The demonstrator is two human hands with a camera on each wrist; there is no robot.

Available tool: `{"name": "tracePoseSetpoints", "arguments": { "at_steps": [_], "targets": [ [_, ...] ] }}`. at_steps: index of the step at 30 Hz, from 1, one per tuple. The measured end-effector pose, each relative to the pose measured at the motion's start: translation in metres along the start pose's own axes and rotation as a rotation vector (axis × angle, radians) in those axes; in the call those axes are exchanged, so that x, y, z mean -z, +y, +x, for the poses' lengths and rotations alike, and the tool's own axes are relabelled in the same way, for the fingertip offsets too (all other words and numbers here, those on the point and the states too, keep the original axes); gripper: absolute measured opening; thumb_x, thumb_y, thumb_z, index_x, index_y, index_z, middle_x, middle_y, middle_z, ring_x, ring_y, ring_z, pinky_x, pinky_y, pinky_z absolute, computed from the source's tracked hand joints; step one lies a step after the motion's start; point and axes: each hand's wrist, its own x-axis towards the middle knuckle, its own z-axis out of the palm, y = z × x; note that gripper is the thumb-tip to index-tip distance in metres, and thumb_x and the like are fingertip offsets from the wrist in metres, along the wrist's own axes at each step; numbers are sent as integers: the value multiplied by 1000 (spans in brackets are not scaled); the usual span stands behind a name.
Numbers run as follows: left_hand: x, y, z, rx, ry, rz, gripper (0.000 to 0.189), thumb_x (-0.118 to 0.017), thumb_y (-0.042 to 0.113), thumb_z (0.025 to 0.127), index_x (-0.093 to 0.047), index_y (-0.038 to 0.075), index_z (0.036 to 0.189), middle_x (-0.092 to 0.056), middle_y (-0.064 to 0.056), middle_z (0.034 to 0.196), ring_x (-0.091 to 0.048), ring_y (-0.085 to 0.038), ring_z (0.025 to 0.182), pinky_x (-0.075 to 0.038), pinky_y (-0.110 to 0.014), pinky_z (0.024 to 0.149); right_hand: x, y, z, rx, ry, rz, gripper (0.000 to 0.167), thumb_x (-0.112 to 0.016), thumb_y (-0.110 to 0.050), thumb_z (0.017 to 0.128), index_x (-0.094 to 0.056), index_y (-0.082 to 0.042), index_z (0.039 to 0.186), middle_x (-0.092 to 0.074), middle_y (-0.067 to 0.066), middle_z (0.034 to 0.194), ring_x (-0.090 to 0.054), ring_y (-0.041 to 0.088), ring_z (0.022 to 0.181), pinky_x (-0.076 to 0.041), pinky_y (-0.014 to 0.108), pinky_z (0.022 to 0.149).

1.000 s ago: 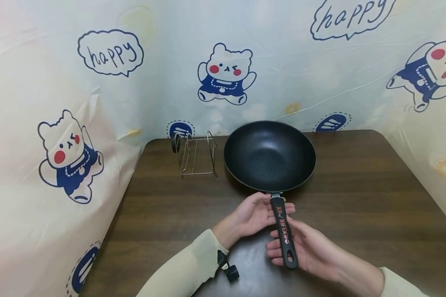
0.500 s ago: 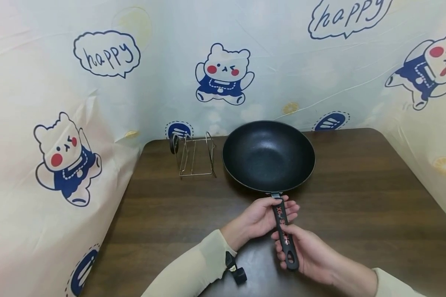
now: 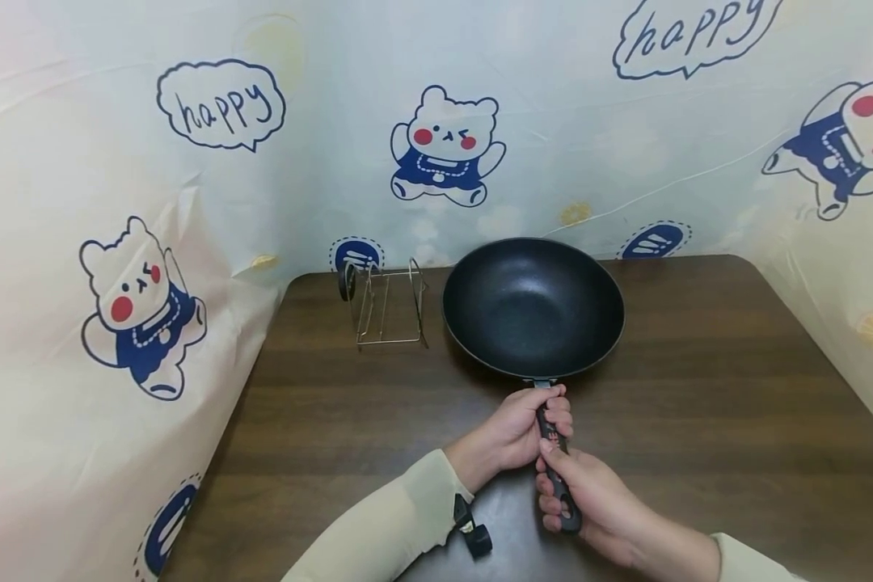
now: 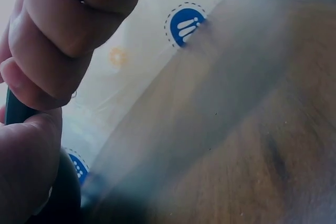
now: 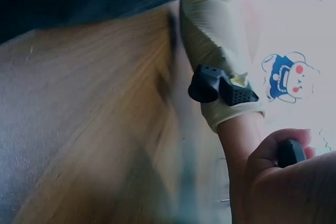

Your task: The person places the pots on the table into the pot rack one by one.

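A black wok (image 3: 534, 307) stands at the back of the table in the head view, its handle (image 3: 569, 513) pointing toward me. My left hand (image 3: 516, 428) grips the handle close to the pan, fingers curled round it from the left. Just below, my right hand (image 3: 596, 489) holds the lower part of the handle, thumb laid across its top. Curled fingers of the left hand (image 4: 63, 40) fill the upper left of the left wrist view. In the right wrist view, a dark end of the handle (image 5: 290, 153) shows between fingers.
A small wire rack (image 3: 389, 307) with a round black piece at its left stands left of the wok. The brown wooden table (image 3: 713, 388) backs onto a printed cloth (image 3: 320, 162) on three sides. A wrist camera (image 3: 474, 533) sits on my left sleeve.
Both hands have gone from lying loosely under and beside the handle to fingers curled round it. The left hand has shifted slightly right. The wok stays in about the same place.
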Motion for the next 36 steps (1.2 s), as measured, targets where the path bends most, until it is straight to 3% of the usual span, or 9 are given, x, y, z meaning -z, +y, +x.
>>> {"name": "tracePoseSetpoints", "arguments": {
  "at_steps": [8,16,22,36],
  "targets": [
    [2,1,0,-4,18,59,31,-34,22,120,-50,22,93,-40,13,75,-42,1,61,-40,-16,67,-5,7,5,64,18,-38,30,-43,-41,120,-47,-14,107,-51,-6,79,-46,9,64,-49,25,61],
    [2,4,-7,-21,-19,110,32,-38,22,120,-49,21,89,-40,13,72,-42,-1,62,-41,-17,67,-7,12,3,114,-77,-44,29,-44,-40,119,-46,-13,108,-53,-6,82,-51,9,65,-53,26,64],
    [-2,12,-17,-65,-65,187,33,-36,22,120,-48,22,89,-41,12,71,-43,-4,64,-42,-17,67,-12,11,4,164,-161,-54,26,-42,-37,120,-46,-14,109,-53,-5,83,-53,10,65,-55,27,65],
    [-10,28,-41,-211,-69,345,33,-39,17,119,-45,19,86,-41,10,75,-40,-4,63,-45,-21,66,-31,6,8,186,-218,-4,29,-44,-39,120,-48,-15,104,-52,-6,78,-51,9,60,-54,26,59]
  ]
}}
